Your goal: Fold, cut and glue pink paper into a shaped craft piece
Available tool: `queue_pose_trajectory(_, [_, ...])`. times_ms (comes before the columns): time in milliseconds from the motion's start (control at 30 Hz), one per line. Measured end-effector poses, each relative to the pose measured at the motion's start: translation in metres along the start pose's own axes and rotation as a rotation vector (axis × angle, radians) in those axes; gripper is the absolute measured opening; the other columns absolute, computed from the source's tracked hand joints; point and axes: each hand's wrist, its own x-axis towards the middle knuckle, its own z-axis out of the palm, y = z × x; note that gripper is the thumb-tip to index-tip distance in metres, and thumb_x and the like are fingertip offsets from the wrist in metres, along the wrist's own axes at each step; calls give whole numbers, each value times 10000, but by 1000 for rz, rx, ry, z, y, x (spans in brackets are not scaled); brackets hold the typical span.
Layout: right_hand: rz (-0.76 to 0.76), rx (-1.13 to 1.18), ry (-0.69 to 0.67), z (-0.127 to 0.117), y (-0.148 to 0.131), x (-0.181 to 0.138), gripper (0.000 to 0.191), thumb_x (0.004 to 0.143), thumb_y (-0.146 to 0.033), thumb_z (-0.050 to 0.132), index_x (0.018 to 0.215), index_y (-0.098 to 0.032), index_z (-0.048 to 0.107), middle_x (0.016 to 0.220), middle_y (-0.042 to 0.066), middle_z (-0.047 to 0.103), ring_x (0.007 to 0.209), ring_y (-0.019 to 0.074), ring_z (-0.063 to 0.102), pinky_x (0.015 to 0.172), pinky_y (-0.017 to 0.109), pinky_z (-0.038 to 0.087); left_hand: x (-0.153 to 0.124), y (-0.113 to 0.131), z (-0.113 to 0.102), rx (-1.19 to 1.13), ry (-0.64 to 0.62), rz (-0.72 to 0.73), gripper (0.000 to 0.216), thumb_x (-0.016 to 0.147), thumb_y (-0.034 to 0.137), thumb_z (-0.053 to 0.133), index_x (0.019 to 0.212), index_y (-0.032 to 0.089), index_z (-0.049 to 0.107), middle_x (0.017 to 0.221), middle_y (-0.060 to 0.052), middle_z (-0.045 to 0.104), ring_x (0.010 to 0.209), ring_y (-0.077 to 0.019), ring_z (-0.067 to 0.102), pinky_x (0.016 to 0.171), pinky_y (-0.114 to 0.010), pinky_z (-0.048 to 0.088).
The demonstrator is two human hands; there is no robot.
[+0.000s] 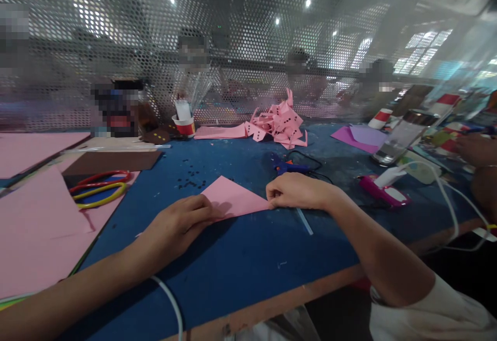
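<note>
A folded pink sheet of paper (235, 197), triangular in shape, lies on the blue tabletop in front of me. Its left part is under the fingers of my left hand (182, 222), which are closed together and grip the paper along the near edge. At the right corner, my right hand (297, 191) pinches the tip with curled fingers. Right behind that hand sits a blue glue gun (285, 166) with an orange trigger and a dark cord. A clear glue stick (305, 222) pokes out below the right wrist.
Pink paper cutouts with black dots (285, 126) are heaped at the back. Large pink sheets (34, 232) and red and yellow scissors (103, 191) lie left. A magenta tool (382, 191), a clear cylinder (404, 136) and a co-worker's hand (476, 149) are right.
</note>
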Motion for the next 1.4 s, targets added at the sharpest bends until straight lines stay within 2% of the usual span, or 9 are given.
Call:
queue_pose_trajectory(400, [31,-2,-12,-1,-1,0,136,838,-346,695,796,-220,722,798,-12,730,714,140,613,596,248,327,0,4,-2,49,-19,5,324,1049,258,417,1192,288,707,925,-32,641,824,-145,632,786,-256,517])
queue_pose_trajectory(733, [39,1,-9,-3,-4,-1,146,843,-349,688,776,-223,717,799,-10,729,703,148,613,594,260,330,0,7,-4,43,-24,30,356,1056,246,403,1331,309,619,959,-29,641,862,-145,635,808,-256,510])
queue_pose_trajectory(967, [58,2,-20,-4,-5,-2,141,839,-348,689,787,-222,725,798,0,725,710,156,617,597,261,341,-1,4,-2,-3,-38,1,320,1053,250,414,1233,294,675,972,-34,634,884,-149,627,804,-249,499])
queue_pose_trajectory(1400, [27,-7,-35,-6,-6,-6,136,871,-329,665,811,-215,708,847,4,733,755,162,628,628,260,350,-1,1,-2,-57,-36,-17,310,1040,225,449,1241,312,668,1021,-27,644,921,-140,643,815,-228,495])
